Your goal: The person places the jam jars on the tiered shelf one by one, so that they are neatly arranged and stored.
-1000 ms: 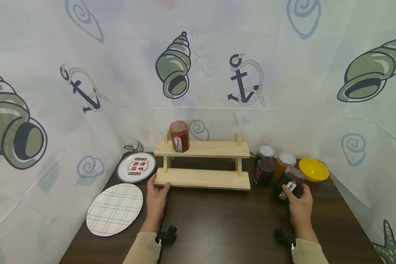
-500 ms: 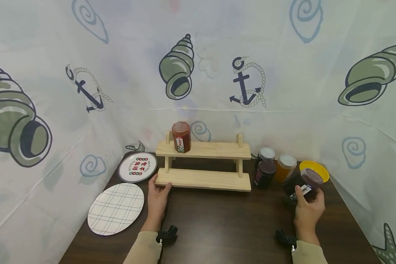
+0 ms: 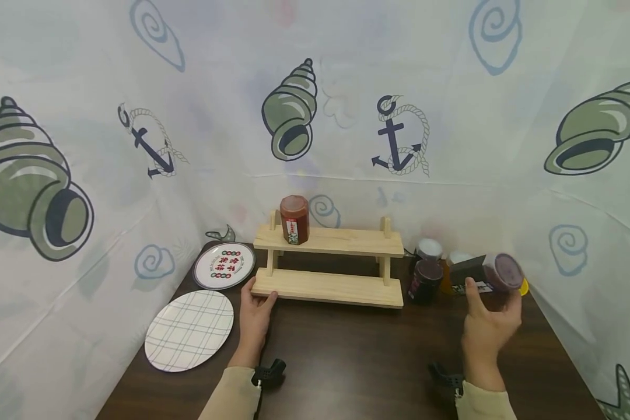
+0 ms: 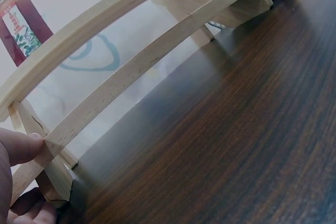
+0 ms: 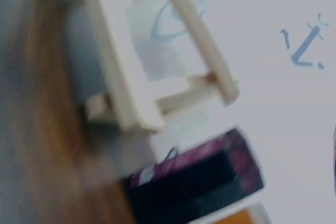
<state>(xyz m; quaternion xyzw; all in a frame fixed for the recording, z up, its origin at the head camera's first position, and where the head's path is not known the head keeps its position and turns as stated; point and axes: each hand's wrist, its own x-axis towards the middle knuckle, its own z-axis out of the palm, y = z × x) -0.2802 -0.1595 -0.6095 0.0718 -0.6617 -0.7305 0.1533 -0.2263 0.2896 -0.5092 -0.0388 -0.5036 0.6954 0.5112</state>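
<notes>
My left hand grips the left front corner of a two-tier wooden rack, thumb against the lower board and fingers beneath. In the left wrist view the thumb presses the board edge. My right hand holds a dark jar above the table. The jar is tipped nearly onto its side, its purplish lid pointing right. A reddish-brown jar stands on the left of the top tier; the lower tier bears nothing. The right wrist view is blurred, showing the rack and a standing dark jar.
Right of the rack stand another dark jar, a white-lidded jar and a partly hidden amber one. A yellow bowl is mostly hidden behind the held jar. Two plates, one printed, one checked, lie left.
My right hand has lifted the dark jar from beside the others, moved it right and tipped it over sideways. The left hand stays on the rack. The head view has shifted slightly.
</notes>
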